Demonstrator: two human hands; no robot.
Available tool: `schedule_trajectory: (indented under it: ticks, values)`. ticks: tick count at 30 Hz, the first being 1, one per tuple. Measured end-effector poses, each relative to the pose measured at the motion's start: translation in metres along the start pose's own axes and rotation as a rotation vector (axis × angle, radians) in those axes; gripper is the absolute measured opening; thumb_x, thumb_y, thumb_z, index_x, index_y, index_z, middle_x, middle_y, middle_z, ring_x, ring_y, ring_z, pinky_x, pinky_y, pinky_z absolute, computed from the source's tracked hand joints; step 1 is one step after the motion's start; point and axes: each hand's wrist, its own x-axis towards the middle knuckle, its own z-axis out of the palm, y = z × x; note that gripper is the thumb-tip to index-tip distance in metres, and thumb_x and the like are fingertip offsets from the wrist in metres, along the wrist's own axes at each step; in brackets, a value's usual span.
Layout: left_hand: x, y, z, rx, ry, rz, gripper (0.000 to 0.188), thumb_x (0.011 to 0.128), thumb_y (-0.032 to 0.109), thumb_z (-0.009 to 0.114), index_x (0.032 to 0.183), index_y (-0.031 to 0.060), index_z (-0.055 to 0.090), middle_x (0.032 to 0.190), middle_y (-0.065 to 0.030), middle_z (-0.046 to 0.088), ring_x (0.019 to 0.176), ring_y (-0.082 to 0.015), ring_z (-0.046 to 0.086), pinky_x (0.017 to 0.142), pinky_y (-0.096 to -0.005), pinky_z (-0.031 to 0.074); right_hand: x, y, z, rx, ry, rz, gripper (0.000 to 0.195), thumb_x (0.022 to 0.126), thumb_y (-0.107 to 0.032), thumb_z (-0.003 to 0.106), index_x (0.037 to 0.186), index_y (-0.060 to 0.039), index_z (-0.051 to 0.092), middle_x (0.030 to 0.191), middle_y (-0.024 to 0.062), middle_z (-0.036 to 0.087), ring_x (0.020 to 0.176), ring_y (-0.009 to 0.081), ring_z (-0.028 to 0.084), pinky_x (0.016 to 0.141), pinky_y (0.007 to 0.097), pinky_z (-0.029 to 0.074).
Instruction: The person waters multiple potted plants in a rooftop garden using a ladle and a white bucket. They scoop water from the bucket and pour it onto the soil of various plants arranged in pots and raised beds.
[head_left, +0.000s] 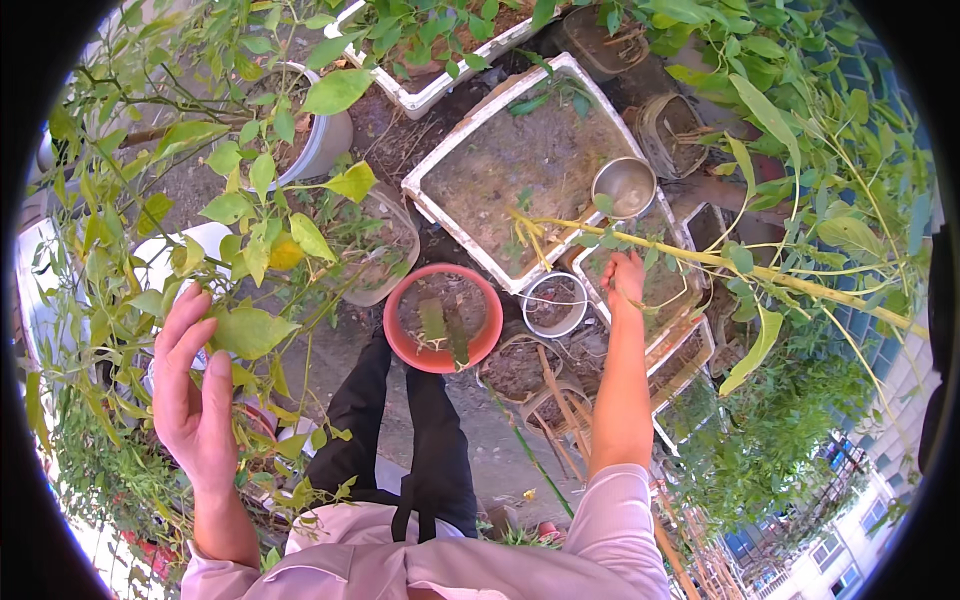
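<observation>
My left hand (191, 397) is raised at the left among pepper-like foliage, fingers spread and thumb apart, with nothing visible in it. A broad green leaf (251, 332) lies close to its thumb. My right hand (622, 277) reaches forward with curled fingers, just below a thick yellow-green plant stem (705, 259). Whether the fingers grip a thin shoot cannot be told. The stem's pale, root-like end (534, 232) hangs over a soil-filled white foam box (480, 247). A round metal bowl (624, 187) sits at that box's right corner.
A red plastic pot (397, 337) with cut cactus-like pieces stands before my feet. Beside it is a small white bucket (555, 331). A larger white bucket (330, 142) stands upper left. Sticks (555, 390) rise from pots at right; foliage crowds both sides.
</observation>
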Motion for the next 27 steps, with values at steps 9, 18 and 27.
schedule_trajectory:
  ticks: [9,18,27]
  values:
    - [-0.003,-0.001,-0.002,-0.02,-0.011,-0.017,0.024,0.085,-0.003,0.053,0.109,-0.0033,0.058,0.123,-0.0171,0.055,0.123,-0.0325,0.046,0.105,-0.042,0.033,0.032,0.013,0.005,-0.353,0.013,-0.256,0.019,0.083,-0.01,0.056,0.1,-0.0047,0.049,0.062,0.004,0.051,0.043,0.0131,0.046,0.035,0.028,0.034]
    - [-0.007,-0.001,-0.004,-0.096,-0.008,-0.013,0.023,0.085,-0.003,0.053,0.107,-0.003,0.059,0.117,-0.0156,0.057,0.12,-0.0312,0.048,0.104,-0.0427,0.033,0.006,0.032,-0.011,-0.253,0.17,-0.382,0.031,0.083,-0.011,0.053,0.113,-0.003,0.048,0.064,0.0042,0.049,0.042,0.0119,0.041,0.038,0.0274,0.035]
    - [-0.035,0.024,-0.007,-0.279,-0.062,0.016,0.023,0.083,0.0,0.057,0.106,-0.0023,0.06,0.116,-0.0156,0.059,0.115,-0.0274,0.053,0.1,-0.0369,0.038,-0.201,0.064,-0.062,0.629,0.014,0.263,0.012,0.085,-0.018,0.056,0.092,-0.008,0.055,0.064,-0.0016,0.05,0.046,0.0078,0.042,0.038,0.0221,0.032]
